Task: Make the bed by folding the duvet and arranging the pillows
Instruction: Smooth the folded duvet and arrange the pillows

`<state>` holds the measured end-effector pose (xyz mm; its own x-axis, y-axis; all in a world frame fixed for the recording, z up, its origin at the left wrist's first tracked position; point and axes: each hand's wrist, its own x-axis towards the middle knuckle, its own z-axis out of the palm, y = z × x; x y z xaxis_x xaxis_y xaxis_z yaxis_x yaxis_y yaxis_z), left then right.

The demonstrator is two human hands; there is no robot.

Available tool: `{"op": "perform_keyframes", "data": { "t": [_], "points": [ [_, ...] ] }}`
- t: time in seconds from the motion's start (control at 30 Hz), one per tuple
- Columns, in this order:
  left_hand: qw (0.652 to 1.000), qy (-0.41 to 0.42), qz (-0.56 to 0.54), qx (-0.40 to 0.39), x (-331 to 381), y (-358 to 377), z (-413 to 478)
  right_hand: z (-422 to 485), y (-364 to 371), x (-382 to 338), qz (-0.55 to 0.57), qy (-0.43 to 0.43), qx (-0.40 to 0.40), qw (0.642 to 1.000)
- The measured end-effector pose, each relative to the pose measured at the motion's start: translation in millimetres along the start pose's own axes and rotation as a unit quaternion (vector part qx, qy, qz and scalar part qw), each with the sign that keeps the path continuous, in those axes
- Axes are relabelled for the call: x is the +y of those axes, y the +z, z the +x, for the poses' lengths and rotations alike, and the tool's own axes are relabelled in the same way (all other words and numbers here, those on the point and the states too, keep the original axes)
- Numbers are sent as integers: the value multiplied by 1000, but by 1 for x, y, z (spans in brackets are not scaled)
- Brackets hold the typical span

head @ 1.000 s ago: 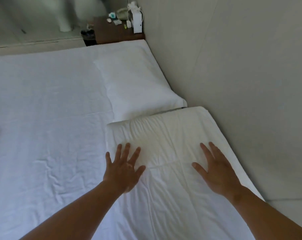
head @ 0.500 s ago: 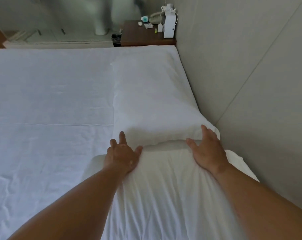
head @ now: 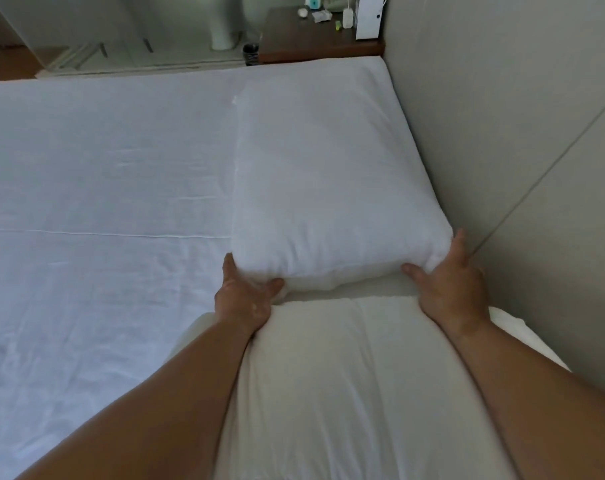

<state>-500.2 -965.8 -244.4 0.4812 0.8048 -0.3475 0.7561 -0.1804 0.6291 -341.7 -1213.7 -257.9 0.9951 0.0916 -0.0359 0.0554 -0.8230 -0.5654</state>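
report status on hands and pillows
Left hand, right hand grip near corners of far pillow. It lies flat beside wall; near pillow under forearms. Nothing blocking.

Left grip (head: 244, 296), right grip (head: 450, 286): cupped, outstretched

**One head-worn view, close over the bed**

A single wide-angle camera rides on the person's head, tilted forward and down across the bed (head: 103, 188). It sits near: both forearms enter from the bottom edge, with the left hand (head: 244, 296) at 7 o'clock from centre and the right hand (head: 450, 285) at 4 o'clock. The pillow (head: 329, 174) lies just above centre, the wall (head: 509, 116) at 2 o'clock, and the distant bedside table (head: 311, 46) at 12 o'clock.
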Motion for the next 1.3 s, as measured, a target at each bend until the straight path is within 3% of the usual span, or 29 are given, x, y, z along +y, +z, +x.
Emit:
{"op": "perform_keyframes", "data": {
  "t": [0.23,0.37,0.6,0.73,0.83,0.93,1.13,1.27,1.3],
  "points": [
    [994,76,-50,63,-3,0,-7,-6,-13,0,15,-47,78,996],
    [984,82,-137,84,17,-35,-24,-17,-42,-14,43,-46,77,995],
    [930,159,-324,71,113,-144,-63,-13,-179,-116,86,-65,102,989],
    [900,197,-384,57,133,-232,-138,-74,-272,-152,136,-73,103,983],
    [925,198,-322,32,85,-254,-200,-156,-297,-134,73,-72,96,990],
    [966,129,-225,0,26,-236,-239,-222,-276,-92,26,-21,43,999],
    [994,75,-59,-50,-35,-221,-243,-250,-262,-58,-3,42,-58,997],
    [989,51,-123,-68,-13,-244,-215,-216,-286,-76,-25,25,-132,991],
    [989,26,-118,-89,-1,-248,-204,-203,-288,-84,-16,63,-150,987]
  ]
}}
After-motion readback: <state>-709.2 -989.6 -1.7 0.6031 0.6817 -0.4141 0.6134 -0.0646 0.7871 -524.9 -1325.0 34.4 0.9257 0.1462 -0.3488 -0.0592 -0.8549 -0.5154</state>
